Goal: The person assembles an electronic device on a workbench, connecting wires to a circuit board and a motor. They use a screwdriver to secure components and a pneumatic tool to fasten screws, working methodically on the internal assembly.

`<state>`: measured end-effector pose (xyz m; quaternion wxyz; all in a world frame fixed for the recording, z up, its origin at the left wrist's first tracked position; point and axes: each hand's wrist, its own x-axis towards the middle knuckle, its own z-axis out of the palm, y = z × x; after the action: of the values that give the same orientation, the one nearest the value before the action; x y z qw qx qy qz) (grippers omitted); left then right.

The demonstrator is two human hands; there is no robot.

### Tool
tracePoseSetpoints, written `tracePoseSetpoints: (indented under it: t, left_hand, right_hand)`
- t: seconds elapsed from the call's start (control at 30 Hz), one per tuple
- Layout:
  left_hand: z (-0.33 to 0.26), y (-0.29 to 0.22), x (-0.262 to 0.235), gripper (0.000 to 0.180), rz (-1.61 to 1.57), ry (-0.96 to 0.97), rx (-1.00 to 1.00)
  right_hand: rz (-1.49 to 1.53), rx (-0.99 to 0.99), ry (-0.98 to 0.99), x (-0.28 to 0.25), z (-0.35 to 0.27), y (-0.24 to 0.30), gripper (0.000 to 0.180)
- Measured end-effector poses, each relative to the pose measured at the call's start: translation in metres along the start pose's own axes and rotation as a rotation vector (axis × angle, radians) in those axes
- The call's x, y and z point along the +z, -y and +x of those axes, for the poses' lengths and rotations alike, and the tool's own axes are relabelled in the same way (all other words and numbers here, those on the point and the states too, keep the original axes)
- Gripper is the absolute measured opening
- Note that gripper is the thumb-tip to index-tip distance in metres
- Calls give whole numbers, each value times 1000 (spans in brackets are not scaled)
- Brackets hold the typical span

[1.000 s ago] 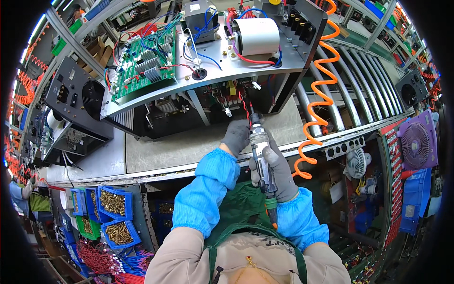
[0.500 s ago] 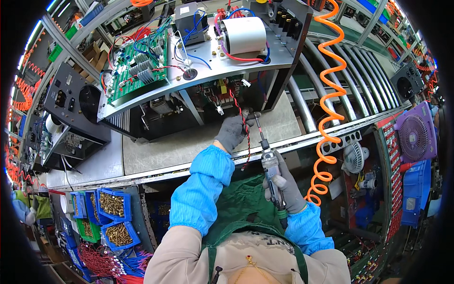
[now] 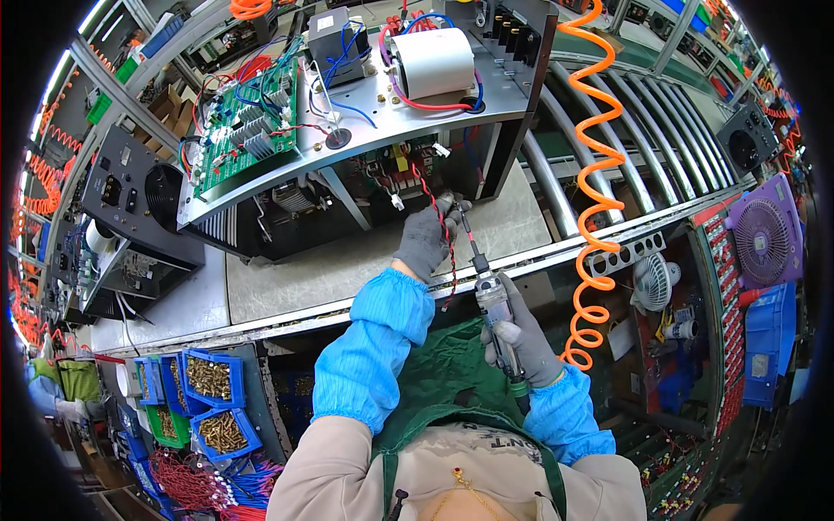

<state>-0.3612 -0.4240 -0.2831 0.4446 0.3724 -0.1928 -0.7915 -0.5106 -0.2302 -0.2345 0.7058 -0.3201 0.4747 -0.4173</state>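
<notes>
My left hand (image 3: 426,240), in a grey glove, is closed with its fingertips together at the front lower edge of the open metal chassis (image 3: 356,154). Whatever it pinches is too small to make out. A red and black twisted wire (image 3: 444,227) hangs down across these fingers. Wrapped around the body of a power screwdriver (image 3: 493,300), my right hand (image 3: 534,352) is gloved in grey too. The screwdriver's long bit (image 3: 470,236) points up and away, its tip right beside my left fingertips. On the chassis top sit a green circuit board (image 3: 248,130) and a white cylinder (image 3: 433,62).
An orange coiled hose (image 3: 599,161) hangs right of my right hand, before metal rollers (image 3: 599,130). Blue bins (image 3: 224,432) of brass fasteners stand at lower left, near bundled wires (image 3: 187,482). Another dark chassis (image 3: 130,195) stands left. Fans (image 3: 653,285) are at right.
The chassis and hose appear slightly further left in the picture. Both hands keep their grips, and the bit tip stays by my left fingertips.
</notes>
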Motion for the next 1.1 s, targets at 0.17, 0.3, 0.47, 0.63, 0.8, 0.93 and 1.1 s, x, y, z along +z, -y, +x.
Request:
tracePoseSetpoints:
  t: [0.17,0.3,0.47,0.63,0.8,0.93,1.1]
  left_hand:
    - [-4,-6,1,28,-4,-15,-97]
    - [-13,-10,7,27,94,62,-36]
    - [-14,-15,6,27,231,61,-2]
    - [4,-9,2,31,507,-87,263]
    - [44,-5,17,40,1170,-77,756]
    - [45,-7,22,37,1633,-95,940]
    - [50,-5,12,37,1655,-89,1025]
  right_hand:
    - [13,1,22,-1,0,0,85]
    - [463,21,175,-13,0,-17,85]
    - [309,-21,123,-5,-3,-10,94]
    - [325,-108,78,-11,0,-10,89]
    - [231,-90,-54,-20,7,-6,86]
    - [194,-79,-56,-24,13,-2,86]
    - [141,-58,-65,-22,15,-1,87]
